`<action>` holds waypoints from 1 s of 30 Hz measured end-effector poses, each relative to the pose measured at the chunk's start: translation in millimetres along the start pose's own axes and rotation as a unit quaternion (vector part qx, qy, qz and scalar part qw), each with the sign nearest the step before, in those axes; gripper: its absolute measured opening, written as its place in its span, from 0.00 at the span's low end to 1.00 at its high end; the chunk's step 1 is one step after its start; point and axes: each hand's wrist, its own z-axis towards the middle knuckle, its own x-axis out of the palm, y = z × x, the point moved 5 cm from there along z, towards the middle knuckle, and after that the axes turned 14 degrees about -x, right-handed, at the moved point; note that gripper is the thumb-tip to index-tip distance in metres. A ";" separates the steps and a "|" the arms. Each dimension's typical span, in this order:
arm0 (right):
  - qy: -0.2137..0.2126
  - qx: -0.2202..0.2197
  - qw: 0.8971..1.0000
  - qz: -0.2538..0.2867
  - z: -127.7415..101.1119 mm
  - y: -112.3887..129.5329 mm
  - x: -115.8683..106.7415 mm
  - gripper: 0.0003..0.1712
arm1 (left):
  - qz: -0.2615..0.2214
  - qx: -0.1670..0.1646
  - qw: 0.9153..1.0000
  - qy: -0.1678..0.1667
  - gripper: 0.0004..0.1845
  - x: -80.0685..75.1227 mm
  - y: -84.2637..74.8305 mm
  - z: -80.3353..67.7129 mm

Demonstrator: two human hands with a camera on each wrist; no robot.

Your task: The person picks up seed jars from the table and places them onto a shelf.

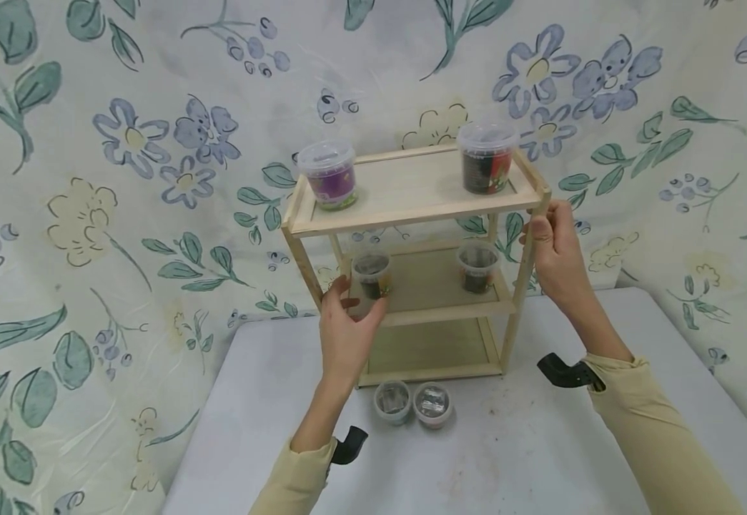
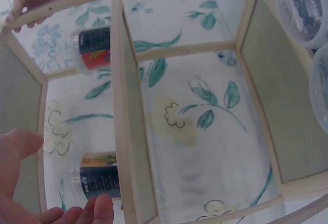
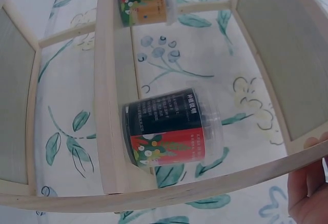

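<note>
A wooden three-tier shelf [image 1: 412, 207] stands on a grey table [image 1: 527, 443]. On its top tier sit a purple tub [image 1: 329, 175] at the left and a dark tub [image 1: 485, 159] at the right. The middle tier carries two small dark tubs, one at the left [image 1: 371, 274] and one at the right [image 1: 477, 266]. My left hand [image 1: 355, 304] is at the left tub [image 2: 96, 180], thumb and fingers spread, with the fingertips [image 2: 102, 208] just at its base. My right hand [image 1: 542, 223] grips the shelf's front right post [image 1: 527, 265] near the top tier.
Two small clear-lidded tubs [image 1: 392, 400] [image 1: 433, 405] stand side by side on the table before the shelf. The bottom tier [image 1: 427, 347] holds nothing. A floral cloth [image 1: 122, 214] hangs close behind the shelf and table.
</note>
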 end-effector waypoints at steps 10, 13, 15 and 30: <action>0.000 0.001 1.000 -0.001 0.3 -0.6 0.1 0.23 | -0.003 -0.008 1.000 0.012 0.33 -5.4 15.8 -22.8; -0.001 0.001 1.000 -0.002 0.6 -1.0 -0.1 0.23 | -0.008 -0.001 1.000 0.020 0.31 -5.0 22.2 -30.3; -0.001 0.001 1.000 -0.001 1.1 -1.1 -0.1 0.23 | -0.012 0.004 1.000 0.027 0.30 -4.6 26.7 -34.7; -0.015 -0.008 1.000 0.017 1.7 -3.1 -0.5 0.24 | 0.007 0.025 0.995 0.095 0.35 12.2 71.9 -53.2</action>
